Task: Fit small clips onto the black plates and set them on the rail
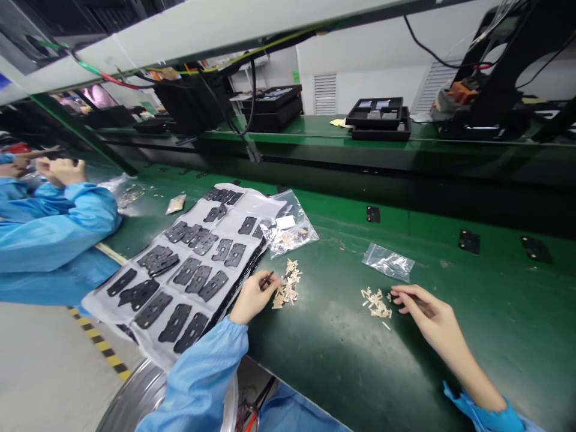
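Note:
My left hand (252, 296) is closed in a pinch on thin dark tweezers (268, 280), whose tip reaches a heap of small tan slips (288, 283) on the green bench. It rests at the edge of a white sheet (189, 264) covered with several black flat plates. My right hand (425, 312) lies on the bench with its fingers curled, fingertips touching a second small heap of tan slips (375, 302). Nothing shows between those fingers.
A clear plastic bag (387, 261) lies beyond the right heap, another bag with slips (291, 228) by the sheet. Loose black plates (468, 241) sit farther back. Black trays (380, 117) stand on the raised shelf. A co-worker's blue sleeve (58, 231) fills the left.

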### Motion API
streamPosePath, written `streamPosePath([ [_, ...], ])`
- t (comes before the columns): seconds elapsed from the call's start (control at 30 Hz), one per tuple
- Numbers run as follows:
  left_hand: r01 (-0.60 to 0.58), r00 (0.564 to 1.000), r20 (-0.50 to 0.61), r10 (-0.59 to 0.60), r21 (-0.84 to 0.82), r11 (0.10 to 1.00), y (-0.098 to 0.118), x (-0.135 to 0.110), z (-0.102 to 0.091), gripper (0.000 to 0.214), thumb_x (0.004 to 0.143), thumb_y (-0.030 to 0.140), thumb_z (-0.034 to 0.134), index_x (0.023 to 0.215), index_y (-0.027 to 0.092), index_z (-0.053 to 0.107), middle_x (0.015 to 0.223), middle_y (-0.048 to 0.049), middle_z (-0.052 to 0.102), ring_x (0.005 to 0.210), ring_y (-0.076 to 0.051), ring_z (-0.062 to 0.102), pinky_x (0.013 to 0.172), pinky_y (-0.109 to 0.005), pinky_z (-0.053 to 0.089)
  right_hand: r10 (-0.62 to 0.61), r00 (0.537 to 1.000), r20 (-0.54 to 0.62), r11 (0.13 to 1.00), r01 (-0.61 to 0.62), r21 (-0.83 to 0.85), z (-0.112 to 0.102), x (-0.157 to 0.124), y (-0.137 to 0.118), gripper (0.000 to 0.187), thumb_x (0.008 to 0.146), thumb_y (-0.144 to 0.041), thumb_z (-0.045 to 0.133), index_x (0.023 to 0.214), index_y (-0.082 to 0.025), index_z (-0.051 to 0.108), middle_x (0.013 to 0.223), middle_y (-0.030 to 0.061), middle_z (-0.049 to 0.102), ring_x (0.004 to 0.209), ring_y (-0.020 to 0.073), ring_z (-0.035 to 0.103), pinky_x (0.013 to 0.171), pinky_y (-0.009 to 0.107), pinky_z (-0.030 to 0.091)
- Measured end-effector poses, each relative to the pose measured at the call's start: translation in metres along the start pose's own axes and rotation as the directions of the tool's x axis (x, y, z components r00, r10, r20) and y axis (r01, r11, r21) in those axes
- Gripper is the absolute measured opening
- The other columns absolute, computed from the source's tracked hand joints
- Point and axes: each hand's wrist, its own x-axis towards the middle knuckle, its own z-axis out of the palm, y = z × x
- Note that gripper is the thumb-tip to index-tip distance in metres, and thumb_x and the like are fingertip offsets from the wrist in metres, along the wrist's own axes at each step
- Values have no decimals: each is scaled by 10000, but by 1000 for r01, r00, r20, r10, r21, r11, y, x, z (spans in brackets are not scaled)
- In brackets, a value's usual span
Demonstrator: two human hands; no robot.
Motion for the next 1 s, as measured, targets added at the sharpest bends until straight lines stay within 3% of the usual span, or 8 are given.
streamPosePath([
  [0.2, -19, 994, -112, 17, -20, 1000, 7, -8, -8, 236, 791, 386, 533, 813, 168, 622, 792, -44, 665, 731, -173, 606, 686, -254, 453, -24, 999, -24, 1000, 24, -16, 0, -1, 1, 256, 821, -407, 552, 950, -208, 648, 968, 88, 643, 793, 210, 636, 649, 312, 567],
  [0.33, 10, 995, -101, -7, 22, 1000, 9, -11, -6, 177, 772, 338, 537, 768, 173, 600, 708, -13, 636, 634, -141, 576, 631, -235, 446, -49, 998, -26, 998, 48, -42, 2, -1, -2, 251, 830, -400, 539, 947, -209, 652, 978, 91, 635, 794, 212, 636, 661, 323, 571],
  [0.43, 27, 995, -93, -36, -92, 995, 13, -12, -5, 151, 757, 311, 556, 761, 166, 599, 715, -12, 631, 618, -135, 566, 608, -234, 446, -69, 997, -35, 997, 67, -42, 6, -1, -11, 239, 830, -392, 542, 934, -209, 657, 963, 88, 631, 793, 215, 635, 665, 331, 572],
  [0.53, 73, 997, -3, -77, -267, 961, 25, -15, -4, 203, 771, 351, 569, 788, 153, 614, 756, -35, 632, 651, -148, 572, 574, -232, 447, -58, 998, -34, 998, 59, 37, 16, -4, -26, 208, 825, -375, 558, 920, -221, 660, 933, 75, 630, 780, 207, 633, 643, 314, 574],
  [0.63, 99, 991, 119, -63, -327, 940, 49, -20, 5, 208, 778, 352, 582, 797, 154, 640, 758, -39, 638, 686, -158, 578, 610, -242, 453, -36, 998, 45, 984, 27, 175, 35, -11, -45, 182, 830, -349, 563, 924, -227, 660, 907, 64, 620, 737, 185, 624, 606, 298, 575],
  [0.8, -62, 935, 313, 166, -316, 947, 101, -25, 37, 157, 790, 289, 572, 763, 166, 666, 750, -32, 643, 689, -148, 563, 645, -239, 423, -34, 982, 184, 940, -31, 339, 66, -20, -69, 164, 802, -322, 606, 914, -219, 664, 939, 53, 558, 756, 168, 598, 546, 279, 588],
  [0.9, -163, 894, 360, 267, -294, 942, 126, -23, 55, 151, 784, 267, 569, 726, 162, 660, 653, -9, 576, 577, -115, 479, 538, -227, 358, -29, 988, 149, 937, -25, 348, 66, -20, -71, 150, 783, -309, 630, 896, -217, 668, 888, 39, 540, 771, 167, 587, 534, 264, 589],
  [1.0, -143, 873, 408, 268, -309, 940, 143, -15, 67, 160, 777, 270, 573, 705, 148, 648, 614, 1, 548, 564, -109, 456, 529, -224, 342, -10, 997, 72, 946, -14, 324, 54, -20, -67, 121, 790, -308, 624, 835, -206, 669, 845, 27, 525, 707, 146, 581, 548, 270, 593],
])
